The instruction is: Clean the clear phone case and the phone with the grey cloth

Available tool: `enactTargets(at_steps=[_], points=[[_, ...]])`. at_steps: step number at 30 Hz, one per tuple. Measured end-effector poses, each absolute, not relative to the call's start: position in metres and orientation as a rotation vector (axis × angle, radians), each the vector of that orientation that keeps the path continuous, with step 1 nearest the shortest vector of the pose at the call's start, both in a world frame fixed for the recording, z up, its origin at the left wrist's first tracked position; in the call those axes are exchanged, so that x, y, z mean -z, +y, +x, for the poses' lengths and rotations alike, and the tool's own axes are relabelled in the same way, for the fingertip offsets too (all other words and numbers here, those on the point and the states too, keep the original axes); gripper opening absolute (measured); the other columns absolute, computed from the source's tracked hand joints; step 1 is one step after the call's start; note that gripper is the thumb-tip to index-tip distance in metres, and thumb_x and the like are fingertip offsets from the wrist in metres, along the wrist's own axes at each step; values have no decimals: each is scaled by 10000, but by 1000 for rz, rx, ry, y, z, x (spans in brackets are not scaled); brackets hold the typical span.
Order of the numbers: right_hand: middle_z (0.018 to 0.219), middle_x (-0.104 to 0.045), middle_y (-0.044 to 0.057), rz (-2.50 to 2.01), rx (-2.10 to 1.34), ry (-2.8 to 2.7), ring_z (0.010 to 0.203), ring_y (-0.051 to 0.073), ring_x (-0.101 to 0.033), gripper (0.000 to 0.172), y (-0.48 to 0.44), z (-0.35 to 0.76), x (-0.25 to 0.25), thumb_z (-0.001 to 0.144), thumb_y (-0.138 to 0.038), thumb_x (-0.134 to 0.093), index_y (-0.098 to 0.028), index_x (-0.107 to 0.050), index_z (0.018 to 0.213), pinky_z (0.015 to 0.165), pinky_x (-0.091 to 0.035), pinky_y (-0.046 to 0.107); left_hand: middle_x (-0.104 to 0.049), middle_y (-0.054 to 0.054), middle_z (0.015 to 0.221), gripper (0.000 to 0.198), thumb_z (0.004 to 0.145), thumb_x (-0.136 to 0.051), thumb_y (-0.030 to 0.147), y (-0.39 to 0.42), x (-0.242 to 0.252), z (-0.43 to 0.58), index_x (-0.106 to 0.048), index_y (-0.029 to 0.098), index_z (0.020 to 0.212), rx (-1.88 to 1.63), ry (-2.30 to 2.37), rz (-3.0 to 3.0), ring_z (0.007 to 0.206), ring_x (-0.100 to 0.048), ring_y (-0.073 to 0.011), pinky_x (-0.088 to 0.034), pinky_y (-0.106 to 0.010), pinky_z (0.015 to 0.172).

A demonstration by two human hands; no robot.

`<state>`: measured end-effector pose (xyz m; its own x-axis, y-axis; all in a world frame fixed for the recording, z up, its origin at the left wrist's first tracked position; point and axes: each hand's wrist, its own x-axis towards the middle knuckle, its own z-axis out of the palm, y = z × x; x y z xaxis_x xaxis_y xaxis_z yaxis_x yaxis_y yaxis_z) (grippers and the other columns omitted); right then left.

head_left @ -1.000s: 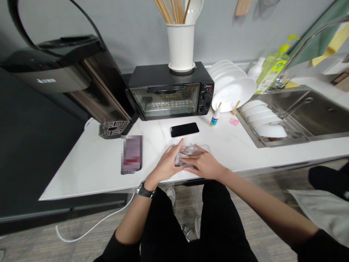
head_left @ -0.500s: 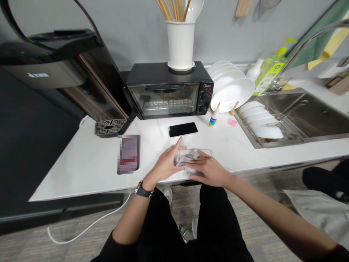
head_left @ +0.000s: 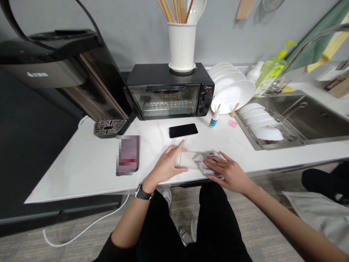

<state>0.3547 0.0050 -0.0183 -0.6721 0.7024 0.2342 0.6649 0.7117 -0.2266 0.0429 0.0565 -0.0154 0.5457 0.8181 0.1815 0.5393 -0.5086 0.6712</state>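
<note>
pressing cloth (head_left: pixel 202 164) on clear case (head_left: pixel 188 160) | right hand (head_left: pixel 231 175) flat, farther right than before | left hand (head_left: pixel 165 165) gripping case

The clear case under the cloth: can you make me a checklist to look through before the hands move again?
1. Left hand steadying the clear case: ok, fingers around its left end.
2. Right hand on the cloth: ok, fingers spread over it.
3. Phone out of the way: ok, apart, beyond the hands.
4. Case well back from the edge of the counter: not ok, it's close.
5. Case's right end clean: cannot tell, cloth and hand cover it.
</note>
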Motion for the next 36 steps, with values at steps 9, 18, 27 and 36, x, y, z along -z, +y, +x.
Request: enactTargets(at_steps=[9, 18, 27, 36], points=[[1481, -636, 166, -948, -312, -2670, 1385, 332, -581, 607, 30, 258, 15, 1021, -508, -608, -124, -533, 1485, 1251, -350, 556, -644, -68, 1409, 1110, 804, -862, 232, 59, 20, 39, -190, 355, 1679, -718, 1012, 2233, 1273, -566, -280, -456, -459, 1118], [1504, -588, 222, -740, -351, -2751, 1400, 367, -551, 736, 40, 268, 17, 980, -597, -624, -87, -479, 1490, 1232, -360, 537, -667, -91, 1358, 1094, 789, -861, 218, 59, 20, 39, -230, 323, 1676, -747, 1026, 2204, 1243, -596, -289, -482, -472, 1093], [1495, -612, 191, -640, -432, -2739, 1395, 328, -578, 652, 42, 269, 15, 1000, -549, -625, -130, -496, 1481, 1216, -404, 523, -660, -72, 1378, 1151, 773, -881, 202, 59, 21, 37, -189, 335, 1682, -706, 1036, 2228, 1246, -586, -282, -469, -447, 1093], [1494, -630, 145, -1046, -129, -2586, 1352, 304, -633, 524, 9, 348, 24, 1062, -371, -559, -197, -489, 1552, 1207, -429, 556, -665, -38, 1401, 1232, 717, -944, 434, 60, 21, 43, -178, 353, 1678, -623, 1127, 2316, 1255, -570, -304, -405, -476, 1126]])
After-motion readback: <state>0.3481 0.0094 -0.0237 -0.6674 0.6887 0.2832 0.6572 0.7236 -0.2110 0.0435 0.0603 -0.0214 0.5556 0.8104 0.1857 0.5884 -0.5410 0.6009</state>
